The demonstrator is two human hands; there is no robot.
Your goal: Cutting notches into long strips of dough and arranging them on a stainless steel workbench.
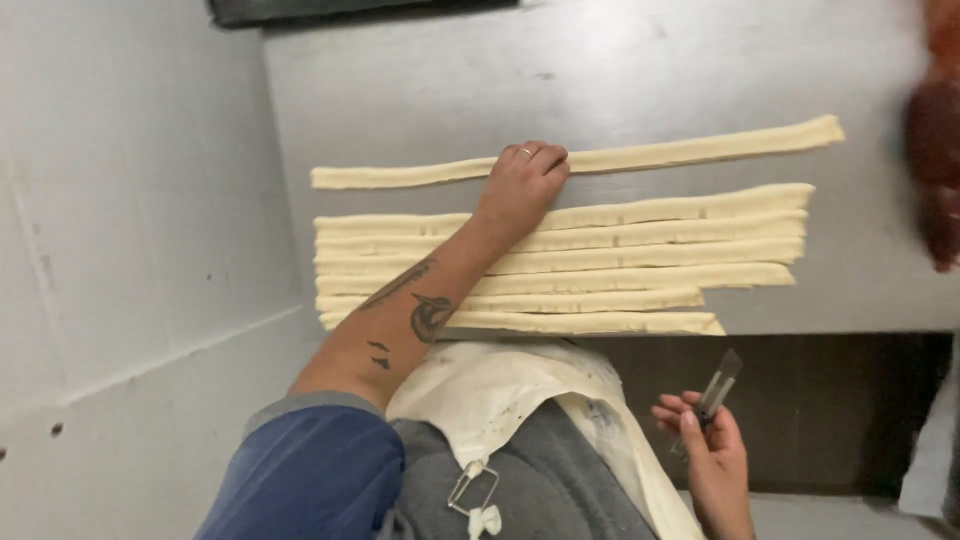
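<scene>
reaching across a grey metal worktable (420, 90), the person's left hand (522, 185) rests on a long pale dough strip (690, 150) that lies apart from, and beyond, a stack of cut strips (620, 260) set side by side nearer the body. the fingers are curled loosely over the single strip's middle, pressing or pinching it; whether they fully grip it i cannot tell. the dough looks soft, light and limp, likely to stretch or tear if lifted at one point, so it would handle best held gently along its length or at both ends. lower right, off the table edge, the right hand (712, 450) is closed around a small metal blade tool (716, 392), fingers wrapped on its handle. a white apron (500, 390) covers the lap.
</scene>
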